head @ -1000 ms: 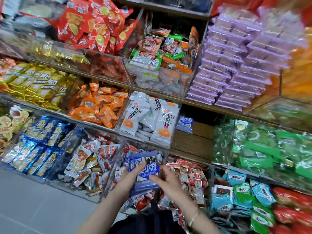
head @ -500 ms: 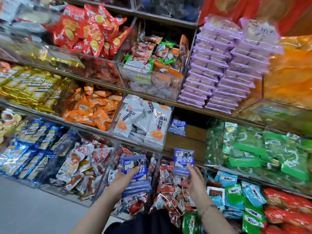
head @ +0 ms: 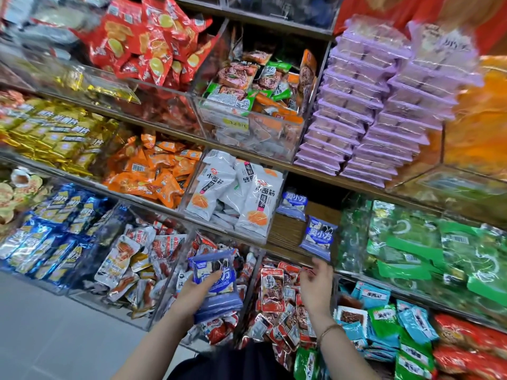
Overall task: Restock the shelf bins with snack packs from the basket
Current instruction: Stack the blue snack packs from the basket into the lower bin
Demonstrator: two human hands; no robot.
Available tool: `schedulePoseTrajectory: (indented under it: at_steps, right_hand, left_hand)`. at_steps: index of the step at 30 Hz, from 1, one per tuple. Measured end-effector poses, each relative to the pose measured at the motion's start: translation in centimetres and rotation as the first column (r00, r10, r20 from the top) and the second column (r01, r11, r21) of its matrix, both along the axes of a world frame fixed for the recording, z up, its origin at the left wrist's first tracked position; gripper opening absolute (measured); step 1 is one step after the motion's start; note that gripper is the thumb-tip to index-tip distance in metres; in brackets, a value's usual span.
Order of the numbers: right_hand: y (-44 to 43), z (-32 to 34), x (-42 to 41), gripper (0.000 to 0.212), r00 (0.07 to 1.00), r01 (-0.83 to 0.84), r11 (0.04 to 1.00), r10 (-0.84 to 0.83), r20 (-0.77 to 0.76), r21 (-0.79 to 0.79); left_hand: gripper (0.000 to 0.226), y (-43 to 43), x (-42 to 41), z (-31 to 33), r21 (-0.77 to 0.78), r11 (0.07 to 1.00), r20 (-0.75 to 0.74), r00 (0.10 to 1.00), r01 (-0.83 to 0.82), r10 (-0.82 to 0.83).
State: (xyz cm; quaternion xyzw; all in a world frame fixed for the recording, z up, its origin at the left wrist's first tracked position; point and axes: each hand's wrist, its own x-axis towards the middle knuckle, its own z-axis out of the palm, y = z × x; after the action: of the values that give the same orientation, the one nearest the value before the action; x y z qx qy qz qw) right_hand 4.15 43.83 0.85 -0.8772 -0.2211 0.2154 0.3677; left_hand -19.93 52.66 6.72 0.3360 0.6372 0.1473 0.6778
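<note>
My left hand (head: pixel 196 296) grips a small stack of blue snack packs (head: pixel 219 301) low in front of the bottom bins, thumb across the top pack. My right hand (head: pixel 315 286) is open with relaxed fingers, just below a single blue pack (head: pixel 318 237). That pack stands tilted at the front of a bare wooden shelf bay (head: pixel 285 231). I cannot tell whether my fingertips touch it. Another blue pack (head: pixel 292 205) lies at the back of the same bay. The basket is out of view.
Clear bins crowd the shelves: white packs (head: pixel 236 196) left of the wooden bay, green packs (head: pixel 411 242) right of it, red packs (head: pixel 277 289) under my right hand, purple stacks (head: pixel 365 119) above. Something dark (head: pixel 227 360) sits at the bottom edge. Grey floor (head: pixel 41 325) lies lower left.
My right hand took one blue pack off the stack, carried it up and right to the wooden bay, and now hangs open beneath it. My left hand kept the stack nearly still.
</note>
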Motion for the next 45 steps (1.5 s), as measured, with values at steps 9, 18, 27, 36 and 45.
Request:
schedulePoseTrajectory:
  at_steps: [9, 18, 27, 36, 45]
  right_hand:
    - [5.8, 0.2, 6.4, 0.065, 0.879, -0.339, 0.819, 0.451, 0.155, -0.462]
    - [9.0, 1.1, 10.4, 0.062, 0.881, -0.381, 0.798, 0.467, 0.079, -0.467]
    - [2.0, 3.4, -2.0, 0.02, 0.886, -0.45, 0.893, 0.444, -0.135, -0.016]
    - [0.0, 4.9, -8.6, 0.013, 0.672, -0.449, 0.881, 0.444, -0.593, 0.151]
    - [-3.1, 1.0, -1.8, 0.018, 0.744, -0.004, 1.0, 0.002, -0.668, -0.001]
  left_hand:
    - [0.026, 0.2, -0.9, -0.1, -0.05, 0.998, 0.033, 0.998, -0.049, 0.051]
    - [0.031, 0.2, -1.6, -0.1, -0.072, 0.983, 0.069, 0.982, -0.169, 0.174]
    - [0.055, 0.4, 0.3, 0.6, -0.137, 0.971, 0.171, 0.961, -0.195, 0.218]
    - [0.051, -0.4, 1.0, -0.2, -0.127, 0.99, 0.107, 0.991, -0.068, 0.082]
    - [0.023, -0.1, -0.4, 0.7, -0.194, 0.965, -0.041, 0.984, -0.177, 0.172]
